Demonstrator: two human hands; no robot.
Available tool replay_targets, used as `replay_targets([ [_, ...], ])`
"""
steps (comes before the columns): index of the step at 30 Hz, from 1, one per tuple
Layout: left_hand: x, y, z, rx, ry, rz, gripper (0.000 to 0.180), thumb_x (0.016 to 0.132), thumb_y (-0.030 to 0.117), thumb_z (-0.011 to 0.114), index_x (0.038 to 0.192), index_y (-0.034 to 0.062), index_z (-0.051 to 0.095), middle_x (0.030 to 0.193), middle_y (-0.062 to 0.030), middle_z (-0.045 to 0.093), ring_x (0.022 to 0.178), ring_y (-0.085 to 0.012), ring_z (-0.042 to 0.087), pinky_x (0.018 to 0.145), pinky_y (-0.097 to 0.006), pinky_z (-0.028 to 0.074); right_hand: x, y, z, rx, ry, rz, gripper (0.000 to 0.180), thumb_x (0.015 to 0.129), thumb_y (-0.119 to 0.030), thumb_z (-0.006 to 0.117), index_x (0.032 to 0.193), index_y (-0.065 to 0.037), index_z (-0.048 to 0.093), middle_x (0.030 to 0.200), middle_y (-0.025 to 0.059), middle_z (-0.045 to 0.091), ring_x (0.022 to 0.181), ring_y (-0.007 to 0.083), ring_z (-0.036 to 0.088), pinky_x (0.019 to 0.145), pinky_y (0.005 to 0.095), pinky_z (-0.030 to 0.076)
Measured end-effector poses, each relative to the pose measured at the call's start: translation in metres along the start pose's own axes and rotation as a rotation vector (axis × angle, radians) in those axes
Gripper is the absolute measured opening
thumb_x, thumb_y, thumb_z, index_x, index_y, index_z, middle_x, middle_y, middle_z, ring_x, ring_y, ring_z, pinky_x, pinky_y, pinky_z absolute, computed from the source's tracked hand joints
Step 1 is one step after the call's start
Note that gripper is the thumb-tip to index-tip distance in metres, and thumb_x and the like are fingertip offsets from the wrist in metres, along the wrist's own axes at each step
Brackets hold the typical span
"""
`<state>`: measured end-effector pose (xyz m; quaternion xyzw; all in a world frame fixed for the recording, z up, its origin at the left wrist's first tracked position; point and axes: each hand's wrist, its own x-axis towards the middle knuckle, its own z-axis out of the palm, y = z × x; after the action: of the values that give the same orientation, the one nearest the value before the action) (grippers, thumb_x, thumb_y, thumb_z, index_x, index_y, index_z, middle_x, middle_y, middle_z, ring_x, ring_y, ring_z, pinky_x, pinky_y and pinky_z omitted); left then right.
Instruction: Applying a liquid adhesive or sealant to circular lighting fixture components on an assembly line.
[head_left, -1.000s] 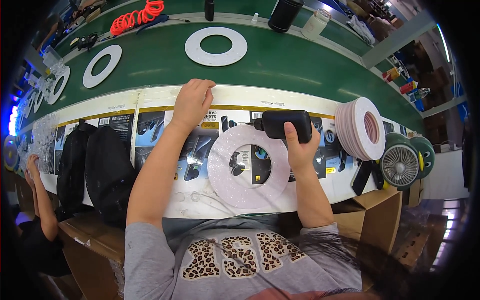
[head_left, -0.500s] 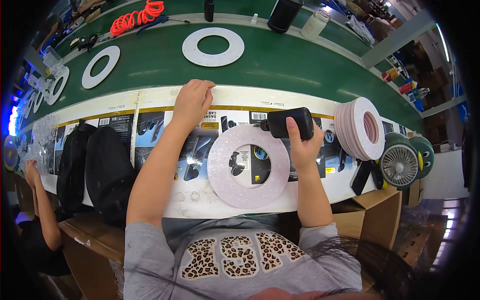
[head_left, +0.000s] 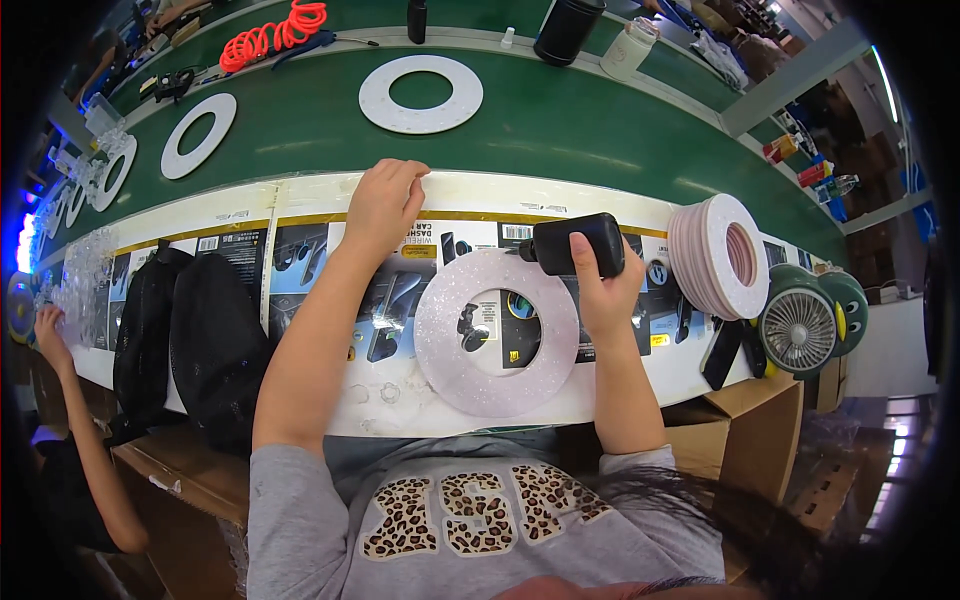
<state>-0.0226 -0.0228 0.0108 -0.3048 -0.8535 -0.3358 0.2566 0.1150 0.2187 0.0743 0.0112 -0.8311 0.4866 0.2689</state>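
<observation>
Black bottle [head_left: 580, 246] is held on its side by the right hand [head_left: 610, 290], above the right half of a white table. It is closely gripped: the thumb is pressed flat on its near face, while the other fingers are mostly hidden behind it. The short nozzle is pointed left, over or just beside the upper right rim of a speckled pale ring [head_left: 440, 345]; whether the two are touching cannot be told.

The left hand [head_left: 388, 205] is placed at the table's far edge, its fingers loosely bent to the right; whether anything is held beneath them cannot be told. Between the two hands, a gap is left above the ring.

The ring is laid flat on the table [head_left: 355, 415], close to the near edge, and printed pictures are seen through its round hole. To its right, near the table's right end, a stack of rings [head_left: 695, 265] is tipped on edge, with a small fan [head_left: 798, 330] just beside it. On the left, well apart from the ring, two black pouches [head_left: 215, 350] are laid near the front edge.

Beyond the far edge, a wide green belt [head_left: 580, 125] is seen, with white rings [head_left: 375, 95] spaced along it.
</observation>
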Motion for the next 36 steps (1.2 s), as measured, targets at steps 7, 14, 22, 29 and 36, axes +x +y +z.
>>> replay_targets([
  [7, 0.001, 0.002, 0.002, -0.019, 0.011, -0.004, 0.012, 0.081, 0.003, 0.057, 0.092, 0.0031, 0.060, 0.089, -0.0099, 0.063, 0.089, -0.0282, 0.058, 0.079, -0.039, 0.045, -0.001, -0.009, -0.008, 0.029, 0.100, -0.027, 0.021, 0.086, -0.017, 0.067, 0.082, 0.002, 0.061, 0.071, 0.0031, 0.060, 0.064, 0.0090, 0.051, 0.060, 0.0236, 0.042],
  [14, 0.001, 0.002, 0.000, -0.006, 0.013, 0.000, 0.012, 0.081, 0.003, 0.057, 0.092, 0.0031, 0.061, 0.088, -0.0099, 0.063, 0.089, -0.0280, 0.059, 0.078, -0.039, 0.046, -0.002, -0.016, -0.012, -0.023, -0.013, -0.049, 0.019, 0.085, -0.015, 0.067, 0.080, 0.003, 0.061, 0.069, 0.0047, 0.061, 0.064, 0.0093, 0.052, 0.058, 0.0241, 0.041],
  [22, 0.000, 0.001, -0.001, -0.016, -0.029, -0.030, 0.013, 0.083, 0.004, 0.055, 0.095, 0.0018, 0.061, 0.093, -0.0125, 0.063, 0.093, -0.0307, 0.058, 0.081, -0.039, 0.046, -0.002, -0.013, -0.009, -0.007, -0.040, -0.045, 0.021, 0.085, -0.015, 0.067, 0.079, 0.004, 0.061, 0.067, 0.0045, 0.060, 0.061, 0.0086, 0.051, 0.055, 0.0238, 0.040],
  [29, 0.001, 0.001, -0.001, -0.006, -0.029, -0.023, 0.013, 0.083, 0.004, 0.055, 0.095, 0.0019, 0.061, 0.093, -0.0123, 0.063, 0.092, -0.0309, 0.058, 0.081, -0.039, 0.046, -0.001, -0.011, -0.007, 0.001, -0.040, -0.052, 0.022, 0.086, -0.017, 0.066, 0.079, 0.004, 0.061, 0.066, 0.0038, 0.059, 0.061, 0.0083, 0.049, 0.054, 0.0234, 0.039],
  [36, 0.001, 0.000, 0.001, -0.007, 0.010, 0.007, 0.011, 0.081, 0.003, 0.057, 0.091, 0.0038, 0.061, 0.089, -0.0097, 0.063, 0.089, -0.0279, 0.059, 0.079, -0.039, 0.045, -0.001, -0.014, -0.007, -0.015, -0.057, -0.032, 0.023, 0.086, -0.018, 0.066, 0.079, 0.003, 0.061, 0.066, 0.0037, 0.058, 0.061, 0.0084, 0.048, 0.055, 0.0233, 0.039],
])
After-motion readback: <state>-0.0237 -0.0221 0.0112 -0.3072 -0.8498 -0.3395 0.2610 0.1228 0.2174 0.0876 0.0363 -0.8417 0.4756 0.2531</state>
